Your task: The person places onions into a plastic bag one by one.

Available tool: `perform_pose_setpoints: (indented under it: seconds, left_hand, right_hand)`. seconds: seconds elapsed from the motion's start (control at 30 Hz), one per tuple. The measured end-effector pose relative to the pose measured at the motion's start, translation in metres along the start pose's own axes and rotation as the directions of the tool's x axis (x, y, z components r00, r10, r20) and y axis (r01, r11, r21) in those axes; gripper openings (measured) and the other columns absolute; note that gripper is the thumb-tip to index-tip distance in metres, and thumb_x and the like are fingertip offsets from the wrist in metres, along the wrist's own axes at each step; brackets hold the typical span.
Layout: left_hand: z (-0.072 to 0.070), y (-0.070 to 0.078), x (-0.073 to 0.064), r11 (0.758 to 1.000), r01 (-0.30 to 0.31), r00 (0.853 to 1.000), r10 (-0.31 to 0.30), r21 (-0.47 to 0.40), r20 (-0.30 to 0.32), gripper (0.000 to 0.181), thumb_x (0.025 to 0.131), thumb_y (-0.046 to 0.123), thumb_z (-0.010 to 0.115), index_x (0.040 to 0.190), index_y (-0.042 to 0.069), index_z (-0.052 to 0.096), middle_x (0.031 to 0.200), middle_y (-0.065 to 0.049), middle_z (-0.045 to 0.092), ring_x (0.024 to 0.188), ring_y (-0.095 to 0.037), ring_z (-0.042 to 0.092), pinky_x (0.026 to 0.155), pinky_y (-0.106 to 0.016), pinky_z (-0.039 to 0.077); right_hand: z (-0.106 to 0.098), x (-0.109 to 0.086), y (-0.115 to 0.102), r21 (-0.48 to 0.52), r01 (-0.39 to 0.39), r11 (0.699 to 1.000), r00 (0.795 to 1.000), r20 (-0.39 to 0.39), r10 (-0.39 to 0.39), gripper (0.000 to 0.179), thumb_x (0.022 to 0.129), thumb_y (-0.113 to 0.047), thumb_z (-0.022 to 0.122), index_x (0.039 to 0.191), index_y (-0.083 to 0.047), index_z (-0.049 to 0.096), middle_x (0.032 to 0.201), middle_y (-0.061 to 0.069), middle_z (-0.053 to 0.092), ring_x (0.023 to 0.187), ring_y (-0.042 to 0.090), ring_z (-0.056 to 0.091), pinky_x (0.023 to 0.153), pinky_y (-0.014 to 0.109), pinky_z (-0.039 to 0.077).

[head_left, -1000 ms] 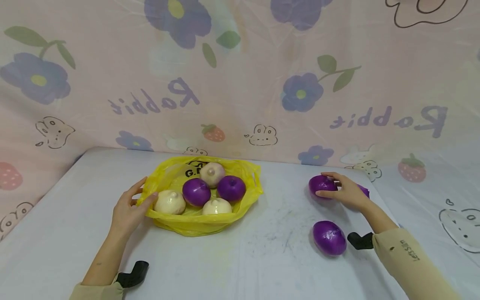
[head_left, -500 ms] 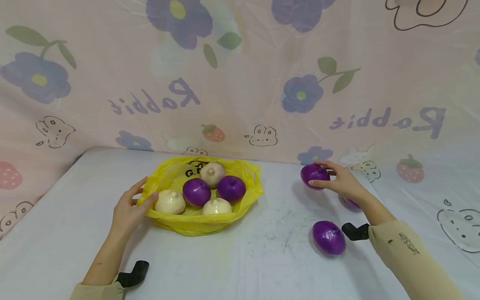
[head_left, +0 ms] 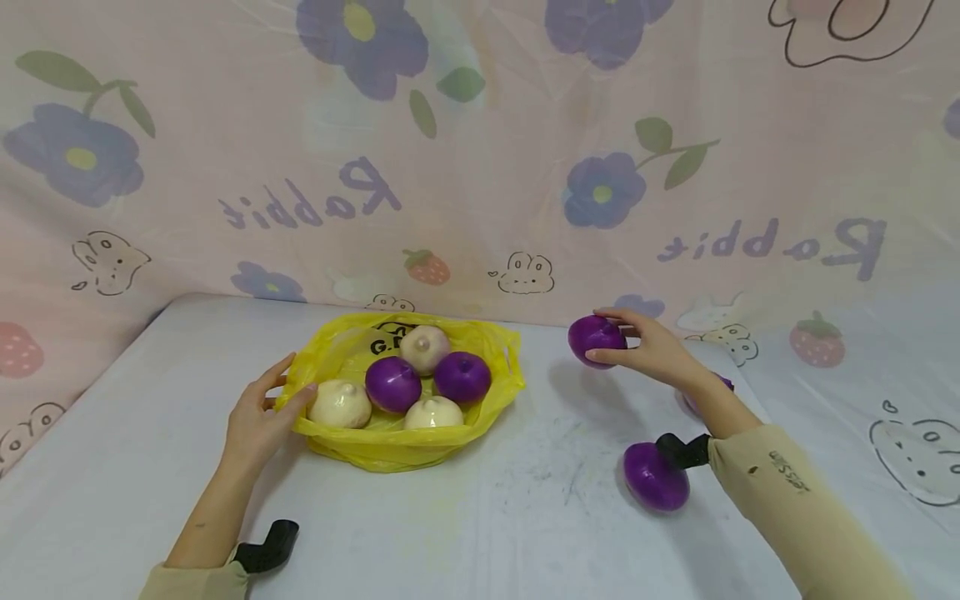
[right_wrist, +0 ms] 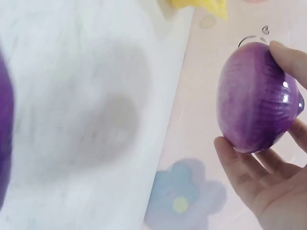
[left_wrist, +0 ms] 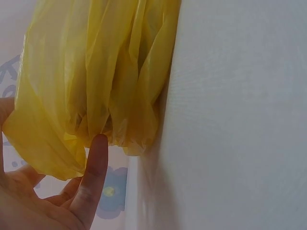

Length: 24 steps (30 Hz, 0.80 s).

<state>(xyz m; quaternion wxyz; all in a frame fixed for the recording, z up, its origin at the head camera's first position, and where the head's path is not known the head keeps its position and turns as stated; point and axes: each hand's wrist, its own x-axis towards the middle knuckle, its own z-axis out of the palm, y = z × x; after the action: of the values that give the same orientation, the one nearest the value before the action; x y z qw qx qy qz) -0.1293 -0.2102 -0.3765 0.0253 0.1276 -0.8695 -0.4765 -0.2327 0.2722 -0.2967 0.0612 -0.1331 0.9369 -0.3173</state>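
Note:
In the head view a yellow plastic bag [head_left: 397, 454] lies with its mouth spread wide. Two purple onions and three pale onions sit inside it. My left hand [head_left: 255, 421] holds the bag's left rim, thumb on the inner side; in the left wrist view a finger [left_wrist: 93, 177] touches the folded plastic [left_wrist: 100, 62]. My right hand [head_left: 652, 348] grips a purple onion [head_left: 592, 340] between thumb and fingers, raised above the table to the right of the bag. The right wrist view shows that onion [right_wrist: 254, 100] off the surface, its shadow on the white cloth.
Another purple onion [head_left: 654, 482] rests on the white table [head_left: 525, 525] below the right forearm, partly behind the black wrist mount [head_left: 682, 451]. One more purple onion [head_left: 693, 404] is mostly hidden by the right wrist. A patterned curtain [head_left: 480, 167] hangs behind the table.
My right hand has lifted the purple onion off the table and carried it left toward the bag. My left hand and the bag have stayed put.

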Motion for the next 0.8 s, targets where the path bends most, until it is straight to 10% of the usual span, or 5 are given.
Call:
perform_pose_setpoints:
  seconds: [0.8]
  left_hand:
    - [0.000,0.000,0.000,1.000,-0.012,1.000,0.012,-0.010,-0.011,0.066,0.094,0.042,0.053,0.152,0.021,0.029,0.144,-0.024,0.036,0.108,-0.035,0.046,0.074,-0.028,0.041]
  right_hand:
    - [0.032,0.033,-0.066,0.096,0.135,0.986,0.989,0.044,-0.140,0.068,0.080,-0.034,0.077,0.139,-0.020,0.048,0.136,0.012,0.051,0.125,0.035,0.048,0.093,0.047,0.049]
